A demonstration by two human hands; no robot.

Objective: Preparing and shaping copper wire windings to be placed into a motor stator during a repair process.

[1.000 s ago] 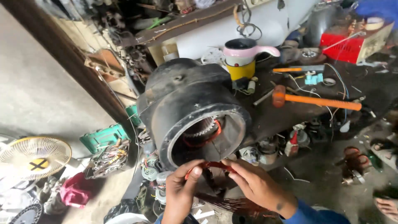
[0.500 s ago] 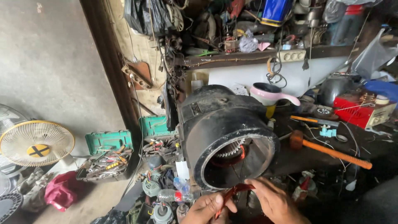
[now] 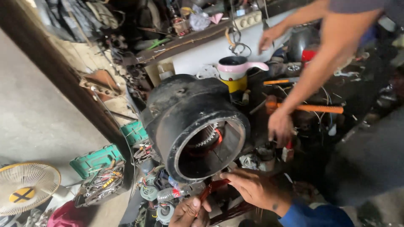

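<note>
A big black motor housing lies on its side on the cluttered bench, its round opening facing me with copper windings inside. Just below the opening, my left hand and my right hand pinch a bundle of reddish copper wire between them. My right arm wears a blue sleeve. Another person's two bare arms reach in from the upper right: one hand rests on the bench beside the housing, the other hand is up at the shelf.
A pink-and-yellow pot and an orange-handled hammer lie on the bench behind the housing. Green toolboxes with tools and a white fan stand on the floor at left. A dark post runs diagonally.
Another person's arms have come in from the upper right. My view shifted, and my hands with the wire sit lower in the picture than a second ago.
</note>
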